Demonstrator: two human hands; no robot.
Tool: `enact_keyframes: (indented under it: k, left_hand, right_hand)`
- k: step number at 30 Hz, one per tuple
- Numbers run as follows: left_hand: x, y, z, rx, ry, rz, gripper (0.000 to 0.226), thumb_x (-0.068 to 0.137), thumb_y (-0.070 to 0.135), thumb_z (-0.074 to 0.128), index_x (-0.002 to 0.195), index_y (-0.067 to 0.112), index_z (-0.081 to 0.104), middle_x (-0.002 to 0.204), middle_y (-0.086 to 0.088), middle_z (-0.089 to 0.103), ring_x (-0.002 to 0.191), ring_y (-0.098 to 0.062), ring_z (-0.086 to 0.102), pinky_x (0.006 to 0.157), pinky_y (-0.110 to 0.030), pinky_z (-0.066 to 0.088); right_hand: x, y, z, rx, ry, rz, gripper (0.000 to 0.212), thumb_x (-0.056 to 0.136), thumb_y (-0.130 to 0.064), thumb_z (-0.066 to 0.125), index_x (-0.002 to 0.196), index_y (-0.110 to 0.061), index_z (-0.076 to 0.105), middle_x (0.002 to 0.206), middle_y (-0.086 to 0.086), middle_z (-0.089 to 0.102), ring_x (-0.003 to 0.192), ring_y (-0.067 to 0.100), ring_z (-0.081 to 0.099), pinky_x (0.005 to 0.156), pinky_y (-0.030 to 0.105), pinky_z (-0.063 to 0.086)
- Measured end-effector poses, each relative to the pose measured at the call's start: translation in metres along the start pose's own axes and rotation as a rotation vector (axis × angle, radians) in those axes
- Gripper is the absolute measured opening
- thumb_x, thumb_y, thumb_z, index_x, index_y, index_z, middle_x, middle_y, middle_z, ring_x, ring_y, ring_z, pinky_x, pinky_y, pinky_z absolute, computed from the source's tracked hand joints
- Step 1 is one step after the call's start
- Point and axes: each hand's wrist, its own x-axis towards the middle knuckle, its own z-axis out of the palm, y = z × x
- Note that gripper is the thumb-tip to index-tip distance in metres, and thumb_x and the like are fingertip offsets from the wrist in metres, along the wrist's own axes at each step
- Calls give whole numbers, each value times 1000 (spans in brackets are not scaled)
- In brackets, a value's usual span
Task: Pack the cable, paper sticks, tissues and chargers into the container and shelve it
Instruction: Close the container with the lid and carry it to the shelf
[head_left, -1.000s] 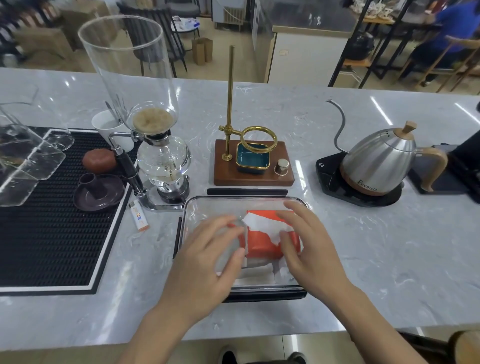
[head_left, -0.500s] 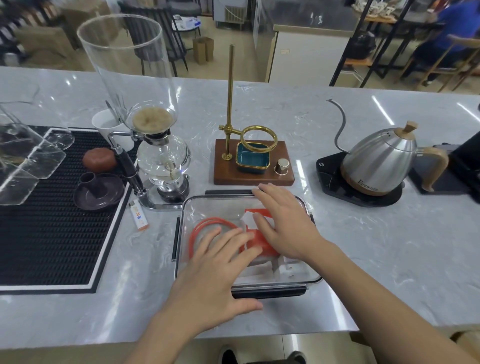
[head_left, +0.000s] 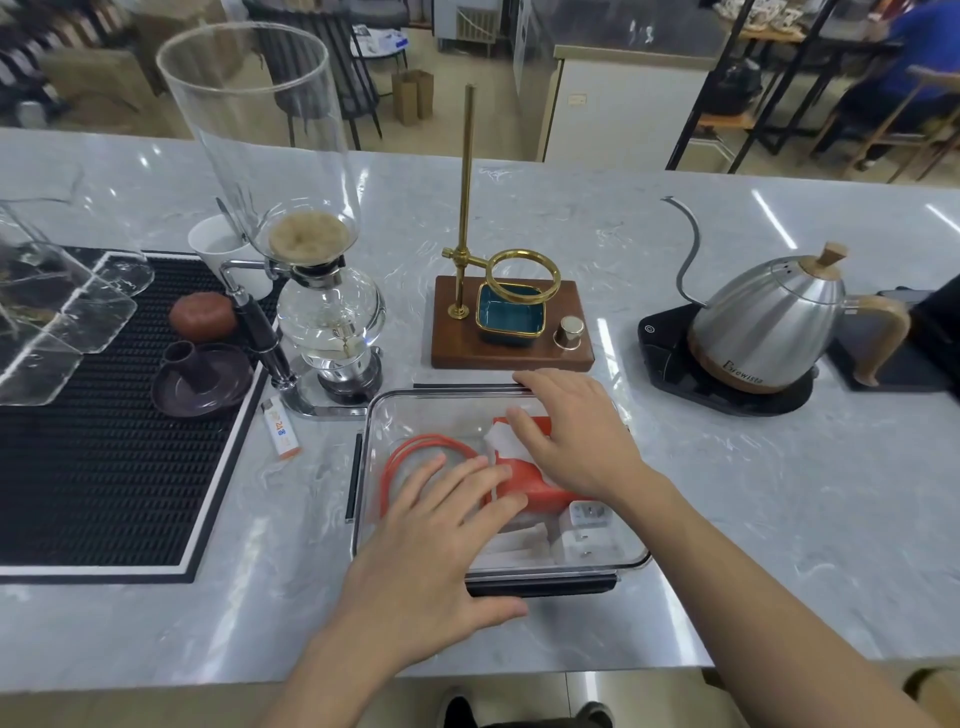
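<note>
Container: one clear box (head_left: 371, 467) sat on the counter (head_left: 727, 519), lid on
Inside: one coiled orange cable (head_left: 395, 462), one orange tissue pack (head_left: 535, 483), two white chargers (head_left: 584, 535)
Left hand (head_left: 436, 551): flat on the lid, fingers straight, grasping nothing
Right hand (head_left: 576, 431): flat on the lid, fingers relaxed, grasping nothing

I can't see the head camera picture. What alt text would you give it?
Two bare hands, left hand and right hand, rest flat on the clear lid of a container on a grey marble counter, with an orange cable, an orange tissue pack and white chargers inside. Behind stand a glass siphon coffee maker, a brass dripper stand and a steel kettle.
</note>
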Motion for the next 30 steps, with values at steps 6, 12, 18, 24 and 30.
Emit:
enact_keyframes:
  k: [6,12,18,24,30]
  left_hand:
    - [0,0,0,-3,8,-4,79,66,76,67,130,31,58,143,7,52,137,-18,44,111,-51,36]
    - [-1,0,2,5,12,-2,79,66,76,67,131,32,57,144,7,52,138,-17,44,112,-50,35]
    - [-1,-1,4,17,7,12,77,67,74,68,130,33,56,144,7,52,137,-18,44,112,-49,34]
    - [1,1,-2,-107,143,15,69,70,72,71,121,27,68,137,7,59,132,-16,51,110,-48,38]
    - [-13,-14,-19,-618,694,-293,13,87,29,69,99,30,72,108,15,71,104,-10,67,95,-21,47]
  right_hand:
    - [1,1,2,-1,17,-4,48,96,-48,42,135,-22,53,132,-5,61,123,15,52,110,36,35]
    - [2,2,4,8,17,6,49,95,-51,40,134,-24,54,130,-6,61,122,14,52,110,36,35]
    - [5,2,6,-13,33,4,46,95,-51,40,130,-26,55,125,-7,63,116,14,54,106,34,34]
    - [0,1,-1,195,105,16,38,96,-35,53,130,-20,58,129,-4,63,120,9,53,107,30,40]
    - [-36,18,-24,588,534,216,24,91,-14,59,108,-28,67,106,-20,67,103,-1,61,87,7,44]
